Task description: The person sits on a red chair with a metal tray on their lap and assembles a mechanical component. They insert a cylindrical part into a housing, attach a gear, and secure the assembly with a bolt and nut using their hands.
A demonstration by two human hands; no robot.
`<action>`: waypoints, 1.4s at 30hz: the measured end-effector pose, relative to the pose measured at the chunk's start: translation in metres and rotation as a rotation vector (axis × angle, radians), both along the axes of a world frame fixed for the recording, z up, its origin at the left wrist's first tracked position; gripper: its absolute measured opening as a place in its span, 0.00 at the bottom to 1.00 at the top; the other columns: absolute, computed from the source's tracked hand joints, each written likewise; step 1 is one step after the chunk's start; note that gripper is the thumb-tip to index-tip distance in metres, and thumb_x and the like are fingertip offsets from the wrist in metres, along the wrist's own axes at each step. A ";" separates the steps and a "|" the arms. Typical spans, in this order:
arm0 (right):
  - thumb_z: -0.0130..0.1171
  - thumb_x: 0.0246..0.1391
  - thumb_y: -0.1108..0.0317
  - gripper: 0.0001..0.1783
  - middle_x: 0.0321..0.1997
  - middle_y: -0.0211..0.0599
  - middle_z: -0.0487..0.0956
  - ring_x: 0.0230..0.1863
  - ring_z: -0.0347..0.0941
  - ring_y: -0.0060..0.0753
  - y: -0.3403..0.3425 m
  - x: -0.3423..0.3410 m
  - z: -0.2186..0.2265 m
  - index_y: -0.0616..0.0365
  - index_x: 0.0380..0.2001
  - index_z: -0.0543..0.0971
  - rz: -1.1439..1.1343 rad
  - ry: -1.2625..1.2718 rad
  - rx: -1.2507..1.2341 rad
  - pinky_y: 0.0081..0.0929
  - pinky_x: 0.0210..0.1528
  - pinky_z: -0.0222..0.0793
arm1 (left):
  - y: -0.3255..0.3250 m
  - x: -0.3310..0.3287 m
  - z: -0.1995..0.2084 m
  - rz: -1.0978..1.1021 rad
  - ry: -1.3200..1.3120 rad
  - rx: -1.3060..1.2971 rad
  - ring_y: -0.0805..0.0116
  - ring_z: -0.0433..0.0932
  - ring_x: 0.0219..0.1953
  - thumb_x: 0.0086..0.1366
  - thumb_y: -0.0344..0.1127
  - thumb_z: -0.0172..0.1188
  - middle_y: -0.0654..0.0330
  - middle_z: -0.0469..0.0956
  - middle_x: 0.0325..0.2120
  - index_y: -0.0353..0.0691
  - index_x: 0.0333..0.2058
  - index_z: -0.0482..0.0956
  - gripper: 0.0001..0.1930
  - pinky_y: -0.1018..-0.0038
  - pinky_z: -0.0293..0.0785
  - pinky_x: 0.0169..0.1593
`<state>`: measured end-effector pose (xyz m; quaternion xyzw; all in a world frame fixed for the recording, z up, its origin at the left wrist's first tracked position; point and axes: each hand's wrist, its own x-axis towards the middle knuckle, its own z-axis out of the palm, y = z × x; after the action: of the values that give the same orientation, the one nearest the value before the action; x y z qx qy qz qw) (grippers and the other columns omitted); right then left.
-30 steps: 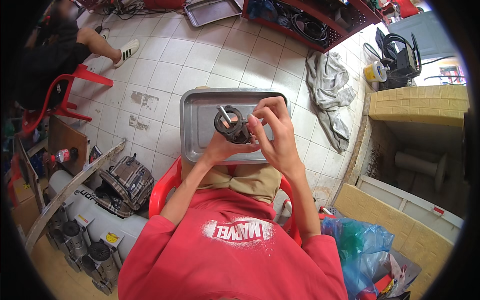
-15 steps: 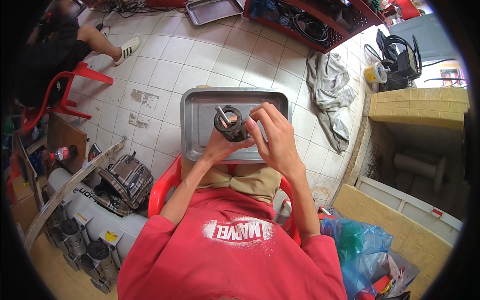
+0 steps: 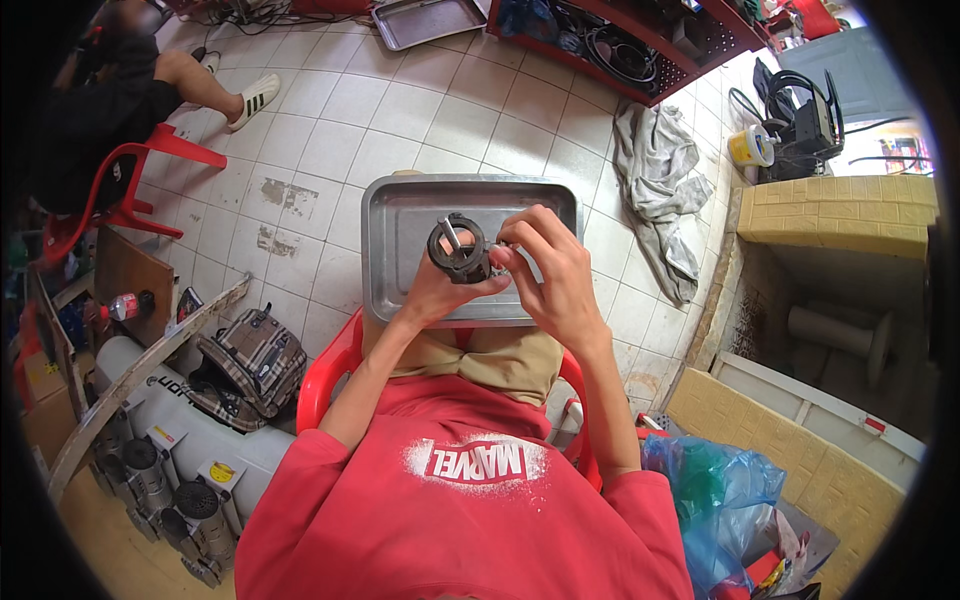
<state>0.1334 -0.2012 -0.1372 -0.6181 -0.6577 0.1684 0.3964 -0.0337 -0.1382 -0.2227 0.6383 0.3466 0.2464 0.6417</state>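
My left hand (image 3: 437, 292) is wrapped round a black ring-shaped cylindrical housing (image 3: 462, 268), held over the near part of a grey metal tray (image 3: 400, 193). A silver metal rod (image 3: 450, 234) slants up out of the housing's opening. At the housing's right side my right hand (image 3: 548, 262) is closed, thumb and index finger pinched together by its edge. Whatever sits between those fingertips is too small to make out. The tray rests across my lap, and its visible inside is bare metal.
A grey cloth (image 3: 655, 190) lies on the tiled floor to the right. Beyond it is a tiled recess holding a spool (image 3: 840, 335). Plastic bags (image 3: 715, 500) are at lower right. A plaid backpack (image 3: 255, 365) rests on a white tank at left. Another person sits at upper left.
The rod leans slightly differently and appears a little farther right in the housing. My right fingertips have shifted slightly at the housing's right side. My left hand keeps its hold.
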 end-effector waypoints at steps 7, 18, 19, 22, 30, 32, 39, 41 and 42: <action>0.68 0.54 0.65 0.09 0.40 0.30 0.77 0.37 0.73 0.39 0.001 0.002 0.002 0.54 0.35 0.78 -0.005 -0.188 0.125 0.38 0.40 0.67 | 0.000 -0.001 0.007 -0.025 -0.023 -0.072 0.75 0.78 0.31 0.51 0.42 0.80 0.66 0.80 0.28 0.39 0.32 0.82 0.18 0.72 0.75 0.38; 0.68 0.55 0.64 0.11 0.41 0.31 0.78 0.39 0.74 0.40 0.002 0.005 -0.002 0.55 0.37 0.78 -0.010 -0.170 0.154 0.36 0.41 0.68 | -0.004 0.001 0.012 -0.056 -0.109 -0.130 0.79 0.77 0.31 0.53 0.33 0.78 0.68 0.80 0.26 0.39 0.30 0.81 0.12 0.75 0.74 0.37; 0.68 0.55 0.65 0.11 0.41 0.31 0.78 0.39 0.74 0.40 0.002 0.003 -0.003 0.55 0.38 0.78 -0.019 -0.148 0.143 0.36 0.41 0.68 | -0.004 0.001 0.013 -0.049 -0.112 -0.126 0.79 0.77 0.31 0.54 0.33 0.78 0.68 0.80 0.25 0.39 0.30 0.81 0.12 0.75 0.74 0.37; 0.67 0.56 0.68 0.10 0.40 0.32 0.78 0.38 0.74 0.41 0.001 0.002 -0.008 0.55 0.39 0.78 -0.041 -0.125 0.138 0.37 0.41 0.67 | -0.003 0.001 0.016 -0.031 -0.118 -0.122 0.80 0.78 0.30 0.54 0.32 0.77 0.68 0.81 0.25 0.38 0.29 0.81 0.11 0.75 0.75 0.37; 0.66 0.55 0.71 0.06 0.32 0.33 0.75 0.35 0.71 0.40 0.002 0.004 -0.006 0.55 0.35 0.78 -0.067 -0.195 0.126 0.36 0.37 0.64 | -0.004 0.002 0.010 -0.046 -0.119 -0.151 0.81 0.78 0.30 0.54 0.32 0.76 0.67 0.82 0.25 0.37 0.30 0.83 0.10 0.76 0.76 0.37; 0.65 0.55 0.73 0.06 0.31 0.34 0.75 0.34 0.71 0.41 0.003 0.004 -0.005 0.56 0.35 0.78 -0.070 -0.193 0.124 0.36 0.37 0.64 | -0.005 0.003 0.006 -0.042 -0.128 -0.163 0.81 0.77 0.30 0.54 0.32 0.76 0.67 0.82 0.25 0.37 0.30 0.83 0.10 0.76 0.76 0.37; 0.62 0.58 0.75 0.04 0.31 0.37 0.75 0.33 0.71 0.45 0.002 0.005 -0.007 0.59 0.35 0.76 -0.087 -0.177 0.089 0.37 0.37 0.65 | -0.004 0.003 0.010 -0.070 -0.091 -0.121 0.78 0.78 0.28 0.53 0.34 0.76 0.66 0.82 0.23 0.37 0.29 0.83 0.10 0.74 0.75 0.36; 0.59 0.62 0.73 0.03 0.31 0.38 0.75 0.33 0.71 0.46 0.002 0.004 -0.007 0.60 0.35 0.76 -0.105 -0.156 0.064 0.38 0.38 0.66 | -0.003 0.002 0.010 -0.068 -0.071 -0.141 0.77 0.78 0.28 0.53 0.35 0.76 0.65 0.82 0.23 0.37 0.28 0.83 0.10 0.73 0.75 0.36; 0.58 0.64 0.72 0.04 0.31 0.39 0.75 0.33 0.71 0.47 0.003 0.004 -0.007 0.61 0.35 0.76 -0.115 -0.143 0.058 0.39 0.38 0.67 | -0.003 0.002 0.011 -0.067 -0.061 -0.150 0.76 0.78 0.28 0.54 0.35 0.76 0.64 0.82 0.23 0.37 0.28 0.84 0.11 0.73 0.75 0.36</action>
<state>0.1372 -0.1986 -0.1444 -0.6535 -0.6523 0.0816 0.3751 -0.0317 -0.1412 -0.2121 0.5919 0.3227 0.2174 0.7059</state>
